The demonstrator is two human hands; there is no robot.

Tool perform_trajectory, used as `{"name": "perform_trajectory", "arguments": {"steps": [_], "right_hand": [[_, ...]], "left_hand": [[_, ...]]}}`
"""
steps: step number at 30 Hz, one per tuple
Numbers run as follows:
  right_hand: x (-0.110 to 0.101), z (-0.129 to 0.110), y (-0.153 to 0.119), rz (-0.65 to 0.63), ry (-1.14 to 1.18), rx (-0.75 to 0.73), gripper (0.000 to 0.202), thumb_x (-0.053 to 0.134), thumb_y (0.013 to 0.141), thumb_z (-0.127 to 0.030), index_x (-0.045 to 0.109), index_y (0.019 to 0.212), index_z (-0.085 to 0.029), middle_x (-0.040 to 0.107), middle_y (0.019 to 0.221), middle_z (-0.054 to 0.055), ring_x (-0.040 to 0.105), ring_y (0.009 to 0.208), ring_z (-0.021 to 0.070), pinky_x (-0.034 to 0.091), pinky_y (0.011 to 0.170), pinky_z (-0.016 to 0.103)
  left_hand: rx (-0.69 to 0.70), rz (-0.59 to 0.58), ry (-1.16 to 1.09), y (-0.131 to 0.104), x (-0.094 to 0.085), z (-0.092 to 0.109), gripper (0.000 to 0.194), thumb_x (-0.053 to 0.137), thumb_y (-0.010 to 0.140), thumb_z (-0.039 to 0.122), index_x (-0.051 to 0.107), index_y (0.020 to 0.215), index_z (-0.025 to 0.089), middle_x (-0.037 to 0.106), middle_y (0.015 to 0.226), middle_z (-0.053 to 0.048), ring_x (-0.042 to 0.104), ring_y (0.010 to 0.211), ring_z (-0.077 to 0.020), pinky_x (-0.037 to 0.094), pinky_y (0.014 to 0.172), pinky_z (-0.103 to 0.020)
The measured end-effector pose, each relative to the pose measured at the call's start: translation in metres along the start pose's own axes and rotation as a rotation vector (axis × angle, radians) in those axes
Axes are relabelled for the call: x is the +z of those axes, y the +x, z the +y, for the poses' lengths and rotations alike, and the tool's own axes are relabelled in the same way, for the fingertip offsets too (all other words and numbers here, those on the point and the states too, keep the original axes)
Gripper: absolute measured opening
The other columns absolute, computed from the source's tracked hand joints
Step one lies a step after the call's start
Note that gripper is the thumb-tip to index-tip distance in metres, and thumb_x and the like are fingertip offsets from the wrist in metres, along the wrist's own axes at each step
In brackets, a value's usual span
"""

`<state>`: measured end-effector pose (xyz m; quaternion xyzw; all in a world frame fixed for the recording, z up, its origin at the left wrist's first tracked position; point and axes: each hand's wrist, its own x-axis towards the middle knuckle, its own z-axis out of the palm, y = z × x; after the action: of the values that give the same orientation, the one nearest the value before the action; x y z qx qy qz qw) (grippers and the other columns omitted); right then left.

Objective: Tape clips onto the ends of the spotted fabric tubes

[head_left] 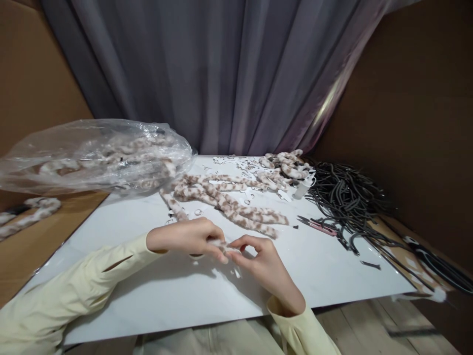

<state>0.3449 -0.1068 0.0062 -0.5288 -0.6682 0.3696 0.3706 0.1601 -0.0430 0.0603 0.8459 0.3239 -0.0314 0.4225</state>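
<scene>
Low over the front of the white table, my left hand (188, 237) pinches the end of a small white-and-brown fluffy strip (220, 245) between thumb and fingers. My right hand (266, 260) meets it from the other side, its thumb and forefinger closed on the same strip. Most of the piece is hidden by the fingers. Something small and white dangles just under the right fingertips, too blurred to name. Just beyond the hands lie several fluffy spotted tubes (236, 209). A metal ring (198, 212) rests behind my left hand.
A clear plastic bag (88, 158) of fluffy tubes bulges at the left. To the right are a pile of black cords (343, 192), pink-handled snips (320, 226) and a small squeeze bottle (303, 187). Black-handled scissors (439, 264) lie on cardboard. A grey curtain (207, 74) hangs behind.
</scene>
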Motion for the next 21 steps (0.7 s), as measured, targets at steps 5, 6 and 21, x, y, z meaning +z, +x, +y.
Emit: {"name": "perform_trajectory", "arguments": {"steps": [5, 6, 21], "right_hand": [[-0.001, 0.0, 0.0, 0.001, 0.008, -0.018, 0.008, 0.064, 0.072, -0.024, 0.069, 0.074, -0.018, 0.071, 0.074, 0.003, 0.062, 0.07, 0.0167, 0.046, 0.065, 0.026], [-0.001, 0.0, 0.0, 0.002, 0.014, -0.022, 0.008, 0.064, 0.072, -0.024, 0.069, 0.074, -0.018, 0.07, 0.074, 0.003, 0.062, 0.07, 0.0167, 0.046, 0.065, 0.026], [-0.004, 0.008, 0.004, 0.072, 0.176, 0.009, 0.015, 0.067, 0.072, -0.03, 0.068, 0.078, -0.017, 0.069, 0.076, 0.003, 0.058, 0.068, 0.0149, 0.047, 0.065, 0.025]], "left_hand": [[0.111, -0.016, 0.024, 0.002, 0.003, -0.004, 0.025, 0.05, 0.084, 0.03, 0.06, 0.067, 0.015, 0.049, 0.05, 0.003, 0.044, 0.045, -0.0081, 0.029, 0.045, -0.018], [0.133, -0.003, 0.068, 0.001, 0.004, -0.003, 0.025, 0.048, 0.085, 0.028, 0.06, 0.067, 0.015, 0.05, 0.05, 0.003, 0.043, 0.045, -0.0082, 0.029, 0.045, -0.019], [0.348, 0.244, 0.843, 0.006, 0.028, -0.006, 0.026, 0.032, 0.09, 0.012, 0.057, 0.084, 0.011, 0.059, 0.071, -0.011, 0.052, 0.067, -0.0228, 0.032, 0.06, -0.031]]}}
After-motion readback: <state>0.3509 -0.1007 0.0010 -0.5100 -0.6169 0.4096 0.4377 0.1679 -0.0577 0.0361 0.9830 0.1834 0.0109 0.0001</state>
